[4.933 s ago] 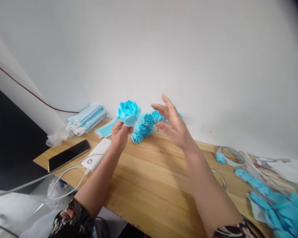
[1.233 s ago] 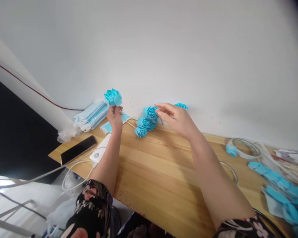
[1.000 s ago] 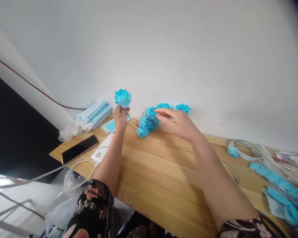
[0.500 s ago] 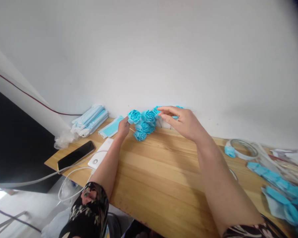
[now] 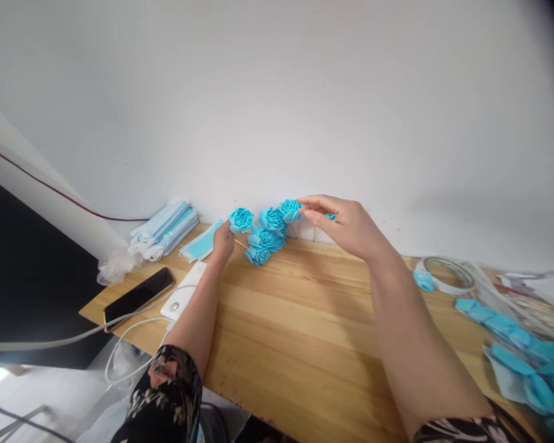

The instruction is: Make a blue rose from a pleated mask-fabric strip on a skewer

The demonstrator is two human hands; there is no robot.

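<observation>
Several blue flowers made of folded mask fabric lie in a cluster (image 5: 265,231) against the white wall at the back of the wooden table (image 5: 295,332). My left hand (image 5: 223,241) is closed on the thin stick of one blue flower (image 5: 240,219), which sits low at the left end of the cluster. My right hand (image 5: 346,224) hovers over the cluster's right end, thumb and forefinger pinched together beside another flower (image 5: 290,210); whether it grips the flower is unclear.
A stack of blue face masks (image 5: 164,226) and one loose mask (image 5: 200,242) lie at the back left. A black phone (image 5: 137,296) and a white power bank (image 5: 181,295) with cables sit near the left edge. Tape rolls (image 5: 443,280) and cut blue pieces (image 5: 521,351) fill the right.
My left hand lowered the raised blue flower from in front of the wall down to the left end of the cluster. My right hand stayed over the cluster, shifting slightly.
</observation>
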